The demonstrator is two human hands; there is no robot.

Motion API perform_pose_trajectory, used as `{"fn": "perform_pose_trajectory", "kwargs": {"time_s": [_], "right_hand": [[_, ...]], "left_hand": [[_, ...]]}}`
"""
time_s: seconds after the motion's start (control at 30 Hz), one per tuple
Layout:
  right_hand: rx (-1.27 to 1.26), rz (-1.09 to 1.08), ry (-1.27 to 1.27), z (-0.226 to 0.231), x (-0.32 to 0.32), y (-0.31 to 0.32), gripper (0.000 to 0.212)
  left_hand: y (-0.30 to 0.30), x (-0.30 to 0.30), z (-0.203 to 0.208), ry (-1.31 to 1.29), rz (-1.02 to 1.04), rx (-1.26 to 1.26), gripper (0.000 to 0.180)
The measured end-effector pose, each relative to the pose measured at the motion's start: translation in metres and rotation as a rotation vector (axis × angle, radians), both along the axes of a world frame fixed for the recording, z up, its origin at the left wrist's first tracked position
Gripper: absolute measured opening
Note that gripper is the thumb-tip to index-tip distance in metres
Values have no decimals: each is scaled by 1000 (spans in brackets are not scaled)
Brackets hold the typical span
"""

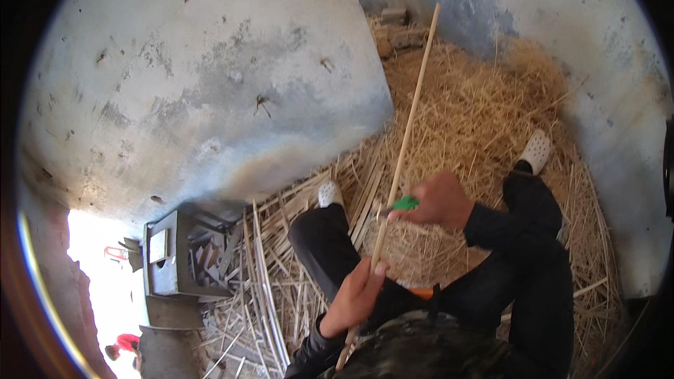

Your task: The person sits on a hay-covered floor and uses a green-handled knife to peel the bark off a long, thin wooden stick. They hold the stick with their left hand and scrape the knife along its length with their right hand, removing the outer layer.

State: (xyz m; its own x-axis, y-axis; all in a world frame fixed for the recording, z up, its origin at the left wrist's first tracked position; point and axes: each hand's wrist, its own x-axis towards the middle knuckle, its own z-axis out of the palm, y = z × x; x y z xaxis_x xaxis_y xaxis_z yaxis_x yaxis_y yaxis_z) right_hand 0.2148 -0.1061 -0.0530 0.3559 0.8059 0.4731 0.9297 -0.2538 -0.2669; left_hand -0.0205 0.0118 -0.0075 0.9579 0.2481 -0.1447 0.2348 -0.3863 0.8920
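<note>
One slender wooden pole [412,116] slants from six o'clock to one — the person's left hand [355,296] curled round it, the right hand [444,200] closed on one green-handled tool [405,203]; tangled straw [484,109] at two o'clock.

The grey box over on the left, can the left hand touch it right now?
Probably not: the left hand is wrapped around the long stick, and a wide spread of pale strips lies between the hand and the grey box.
</note>
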Motion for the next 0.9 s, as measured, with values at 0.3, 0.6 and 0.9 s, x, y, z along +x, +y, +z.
{"fn": "perform_pose_trajectory", "kwargs": {"time_s": [0.3,0.6,0.9], "right_hand": [[-95,-242,53,-11,47,-1,79],[63,-104,-10,0,25,5,79],[56,-175,-16,-8,32,12,78]], "left_hand": [[-19,3,13,164,89,-593,24],[-13,7,10,47,98,-132,24],[-16,2,18,35,98,-52,22]]}}
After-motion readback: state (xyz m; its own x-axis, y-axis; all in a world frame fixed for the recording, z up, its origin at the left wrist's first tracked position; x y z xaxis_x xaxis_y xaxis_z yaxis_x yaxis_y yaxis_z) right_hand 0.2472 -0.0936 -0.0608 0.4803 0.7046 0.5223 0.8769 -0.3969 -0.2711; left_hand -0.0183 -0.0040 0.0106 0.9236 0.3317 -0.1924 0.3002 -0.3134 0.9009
